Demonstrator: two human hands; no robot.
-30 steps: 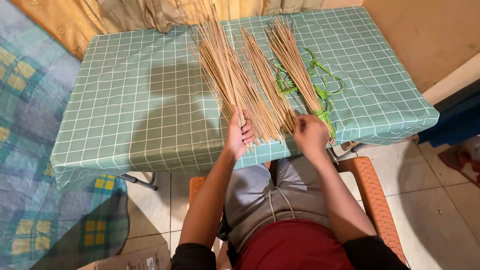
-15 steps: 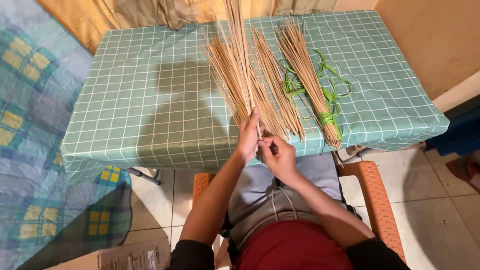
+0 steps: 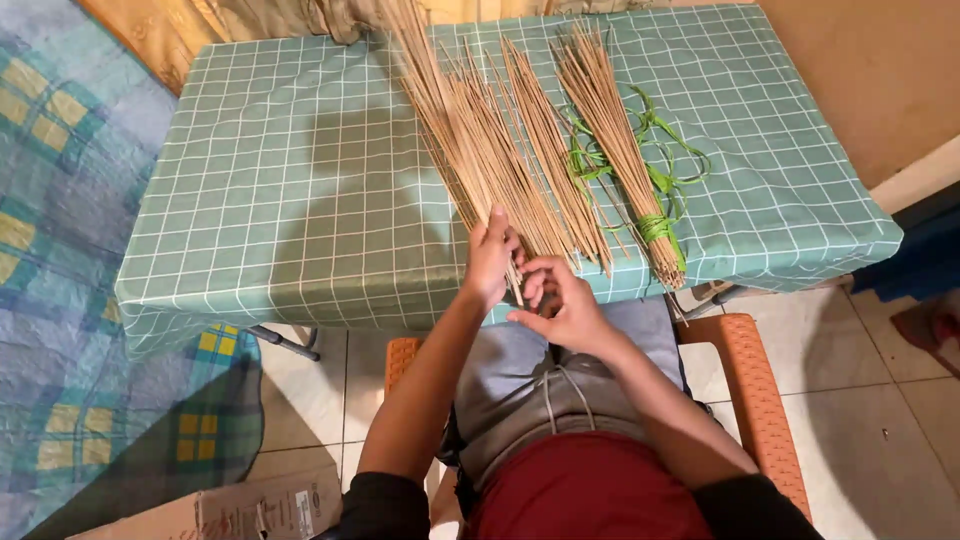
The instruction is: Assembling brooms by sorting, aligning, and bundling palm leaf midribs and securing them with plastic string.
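Gripping the near ends of a loose sheaf of thin sticks [image 3: 480, 150] at the table [image 3: 250, 200] edge, the left hand [image 3: 492, 258] closes around them. The right hand [image 3: 560, 300], fingers curled, pinches the same stick ends just beside it; a green-tied bundle [image 3: 625, 150] lies apart, farther right.

Stick [image 3: 440, 90] tops beyond upper edge

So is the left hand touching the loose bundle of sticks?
Touching. The head view shows the left hand closed around the near ends of the loose stick bundle.
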